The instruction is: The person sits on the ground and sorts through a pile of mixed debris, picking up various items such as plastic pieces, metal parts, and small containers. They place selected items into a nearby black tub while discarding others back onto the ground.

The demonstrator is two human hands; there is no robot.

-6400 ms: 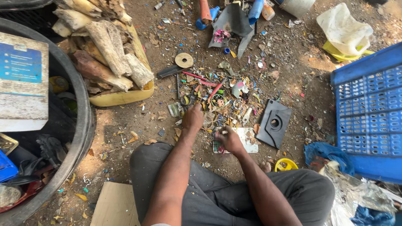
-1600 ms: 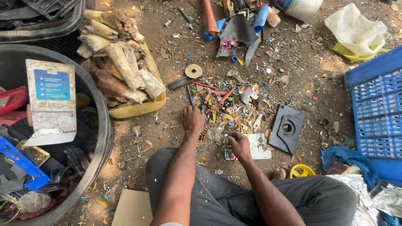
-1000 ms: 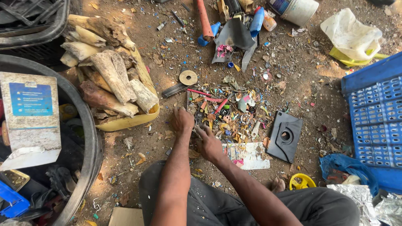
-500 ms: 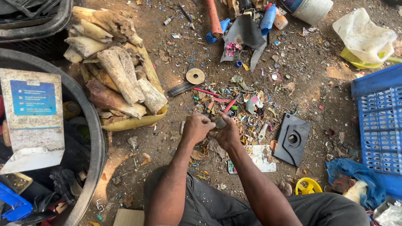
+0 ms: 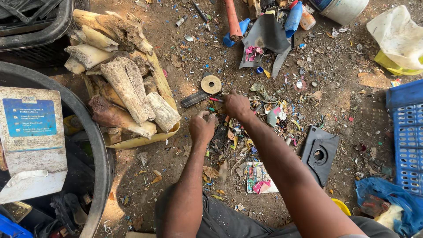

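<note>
1. Both hands have moved up the scrap pile since half a second ago, when they met over its middle; now they work its far left edge, so the sorting has shifted toward the pieces lying there.
2. The right hand [image 5: 236, 105] is curled, fingertips pinching a thin red strip [image 5: 215, 99] just beside the flat dark bar [image 5: 197, 98] and near the tan disc [image 5: 211, 84].
3. The left hand [image 5: 202, 128] is loosely closed, thumb against fingers; whether it holds anything I cannot tell.
4. The scrap pile [image 5: 246, 132] lies mid-scene on bare dirt ground [image 5: 176, 145], strewn with chips and leaves.
5. Left stands a big black tub [image 5: 94, 145]; beside it a yellow tray [image 5: 150, 139] heaped with pale chunks.
6. Right is a blue crate [image 5: 407, 132]; near it a black case [image 5: 319, 154].
</note>
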